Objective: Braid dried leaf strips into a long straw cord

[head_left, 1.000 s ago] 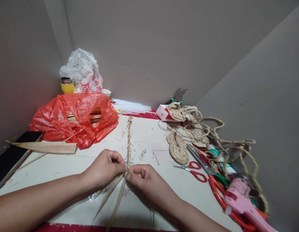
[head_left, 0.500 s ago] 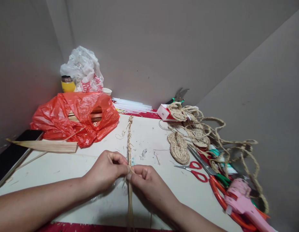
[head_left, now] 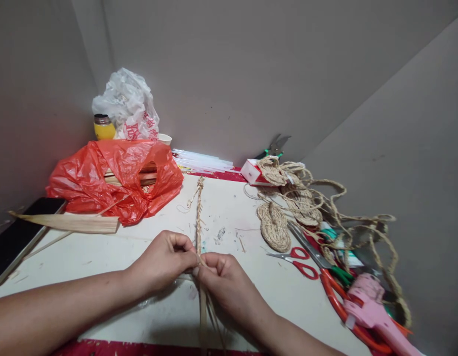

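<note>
A narrow braid of pale dried-leaf strips (head_left: 198, 222) runs up the middle of the white board (head_left: 169, 316), knotted at its far end. My left hand (head_left: 165, 259) pinches it from the left at its near end. From the right, my right hand (head_left: 225, 282) grips the strips there with thumb and forefinger. The fingertips of both hands meet and hide the crossing. Below them, loose strips (head_left: 203, 316) hang toward the near edge, one group slanting right.
At left are a red plastic bag (head_left: 88, 168), a phone (head_left: 14, 242) and a leaf strip (head_left: 73, 223). On the right lie coiled rope soles (head_left: 275, 232), red-handled scissors (head_left: 301, 262), larger shears (head_left: 310, 247) and a pink glue gun (head_left: 373, 311). White glue sticks (head_left: 202, 160) lie behind.
The loose strips below my hands have spread apart, with some now slanting to the right under my right hand. Both hands stay at almost the same place on the braid.
</note>
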`<state>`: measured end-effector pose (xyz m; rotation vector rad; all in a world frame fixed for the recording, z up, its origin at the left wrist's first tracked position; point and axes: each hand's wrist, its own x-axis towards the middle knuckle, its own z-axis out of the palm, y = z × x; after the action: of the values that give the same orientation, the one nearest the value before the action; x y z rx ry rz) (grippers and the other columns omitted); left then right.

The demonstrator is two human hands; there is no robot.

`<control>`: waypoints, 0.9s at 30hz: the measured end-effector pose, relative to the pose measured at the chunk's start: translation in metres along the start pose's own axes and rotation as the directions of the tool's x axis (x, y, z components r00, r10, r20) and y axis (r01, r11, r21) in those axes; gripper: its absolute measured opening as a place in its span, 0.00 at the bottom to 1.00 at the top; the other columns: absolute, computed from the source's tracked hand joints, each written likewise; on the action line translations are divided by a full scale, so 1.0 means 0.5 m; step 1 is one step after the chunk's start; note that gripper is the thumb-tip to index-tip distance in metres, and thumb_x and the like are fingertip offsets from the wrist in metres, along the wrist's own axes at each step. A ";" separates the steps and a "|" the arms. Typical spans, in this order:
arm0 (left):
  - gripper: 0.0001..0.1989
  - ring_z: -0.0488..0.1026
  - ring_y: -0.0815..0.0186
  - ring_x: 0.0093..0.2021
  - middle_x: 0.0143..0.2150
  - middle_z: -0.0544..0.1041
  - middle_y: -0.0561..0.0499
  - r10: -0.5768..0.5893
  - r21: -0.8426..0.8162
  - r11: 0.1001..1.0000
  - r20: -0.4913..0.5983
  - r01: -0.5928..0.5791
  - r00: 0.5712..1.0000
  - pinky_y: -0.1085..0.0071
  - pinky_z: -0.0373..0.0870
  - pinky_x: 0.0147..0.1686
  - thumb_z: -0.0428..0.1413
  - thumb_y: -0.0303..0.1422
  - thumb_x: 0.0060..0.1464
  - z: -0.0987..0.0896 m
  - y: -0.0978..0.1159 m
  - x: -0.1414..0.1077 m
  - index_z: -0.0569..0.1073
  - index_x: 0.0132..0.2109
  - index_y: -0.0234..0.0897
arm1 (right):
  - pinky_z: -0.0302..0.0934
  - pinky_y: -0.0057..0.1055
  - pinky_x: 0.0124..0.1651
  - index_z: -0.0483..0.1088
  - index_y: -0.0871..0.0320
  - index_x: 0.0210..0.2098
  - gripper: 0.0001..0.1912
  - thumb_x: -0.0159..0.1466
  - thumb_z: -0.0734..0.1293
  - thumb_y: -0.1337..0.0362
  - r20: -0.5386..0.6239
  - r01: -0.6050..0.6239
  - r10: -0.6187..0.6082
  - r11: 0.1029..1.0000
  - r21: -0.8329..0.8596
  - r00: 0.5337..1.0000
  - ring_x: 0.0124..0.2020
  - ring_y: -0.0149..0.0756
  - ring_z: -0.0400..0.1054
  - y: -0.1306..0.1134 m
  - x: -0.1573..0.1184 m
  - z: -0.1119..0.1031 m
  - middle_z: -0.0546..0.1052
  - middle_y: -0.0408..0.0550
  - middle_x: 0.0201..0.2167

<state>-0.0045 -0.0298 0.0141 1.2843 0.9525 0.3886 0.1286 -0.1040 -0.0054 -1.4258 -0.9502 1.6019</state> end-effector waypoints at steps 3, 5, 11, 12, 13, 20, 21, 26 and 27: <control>0.04 0.60 0.74 0.22 0.19 0.67 0.55 -0.019 0.004 1.000 0.077 0.019 0.997 0.76 0.55 0.24 0.52 0.29 0.39 -0.006 0.003 0.000 0.70 0.24 0.32 | 0.40 0.23 0.23 0.61 0.60 0.22 0.23 0.55 0.68 0.47 0.033 0.024 -0.025 0.999 0.024 0.999 0.21 0.24 0.42 0.004 0.002 -0.006 0.54 0.36 0.18; 0.04 0.59 0.74 0.21 0.19 0.65 0.57 -0.039 -0.004 0.999 0.111 0.040 0.993 0.77 0.53 0.22 0.52 0.28 0.38 -0.007 0.003 0.000 0.69 0.26 0.33 | 0.42 0.23 0.24 0.62 0.61 0.21 0.23 0.55 0.68 0.46 0.038 0.032 -0.032 0.999 0.019 0.999 0.21 0.24 0.43 0.003 0.003 -0.009 0.55 0.36 0.18; 0.11 0.62 0.73 0.19 0.19 0.67 0.58 -0.059 -0.156 0.984 0.143 0.081 0.988 0.77 0.57 0.21 0.53 0.26 0.35 -0.004 -0.009 0.007 0.62 0.31 0.37 | 0.55 0.26 0.33 0.69 0.62 0.22 0.22 0.57 0.66 0.48 0.103 0.112 -0.115 0.993 0.033 0.988 0.24 0.28 0.55 -0.009 0.002 -0.011 0.62 0.40 0.18; 0.11 0.63 0.73 0.20 0.20 0.68 0.58 -0.070 -0.155 0.983 0.153 0.094 0.986 0.76 0.59 0.22 0.53 0.26 0.36 -0.004 -0.011 0.009 0.62 0.32 0.37 | 0.55 0.27 0.35 0.69 0.62 0.22 0.22 0.58 0.65 0.48 0.125 0.121 -0.126 0.992 0.047 0.984 0.25 0.29 0.56 -0.010 0.001 -0.011 0.63 0.40 0.18; 0.11 0.63 0.72 0.19 0.20 0.68 0.57 -0.085 -0.128 0.986 0.169 0.107 0.982 0.76 0.59 0.22 0.52 0.27 0.37 -0.005 -0.013 0.010 0.63 0.32 0.37 | 0.55 0.26 0.35 0.69 0.62 0.23 0.21 0.58 0.65 0.49 0.136 0.121 -0.127 0.991 0.053 0.983 0.25 0.29 0.56 -0.010 0.000 -0.012 0.62 0.40 0.18; 0.05 0.62 0.72 0.23 0.21 0.67 0.56 0.020 0.196 0.979 0.162 -0.052 0.987 0.77 0.56 0.24 0.48 0.29 0.43 -0.012 -0.015 0.010 0.68 0.28 0.34 | 0.39 0.24 0.22 0.59 0.59 0.20 0.22 0.56 0.67 0.49 0.073 -0.002 0.008 0.997 -0.081 0.997 0.20 0.24 0.42 -0.006 -0.001 -0.017 0.54 0.35 0.17; 0.06 0.62 0.71 0.24 0.21 0.67 0.56 0.039 0.269 0.960 0.148 -0.078 0.988 0.76 0.56 0.24 0.48 0.29 0.44 -0.013 -0.014 0.009 0.68 0.28 0.35 | 0.39 0.24 0.22 0.59 0.59 0.20 0.21 0.56 0.67 0.50 0.079 -0.006 0.014 0.995 -0.095 0.997 0.20 0.24 0.43 -0.006 -0.002 -0.017 0.54 0.36 0.17; 0.08 0.64 0.68 0.28 0.24 0.68 0.55 0.092 0.459 0.875 0.155 -0.154 0.984 0.75 0.56 0.27 0.45 0.31 0.48 -0.016 -0.008 0.004 0.67 0.27 0.37 | 0.41 0.23 0.22 0.59 0.59 0.21 0.19 0.60 0.63 0.53 0.042 0.031 -0.022 0.970 -0.243 0.999 0.21 0.25 0.44 -0.008 -0.003 -0.016 0.54 0.37 0.18; 0.08 0.63 0.69 0.27 0.24 0.67 0.55 0.090 0.453 0.877 0.167 -0.157 0.982 0.75 0.56 0.27 0.45 0.32 0.48 -0.017 -0.008 0.004 0.66 0.26 0.37 | 0.41 0.23 0.22 0.58 0.59 0.21 0.18 0.61 0.62 0.53 0.030 0.046 -0.039 0.958 -0.282 0.999 0.21 0.26 0.45 -0.007 -0.003 -0.016 0.54 0.37 0.18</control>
<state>-0.0107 -0.0241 0.0099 1.7949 0.8721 0.1642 0.1370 -0.1036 -0.0023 -1.5677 -1.2563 1.4979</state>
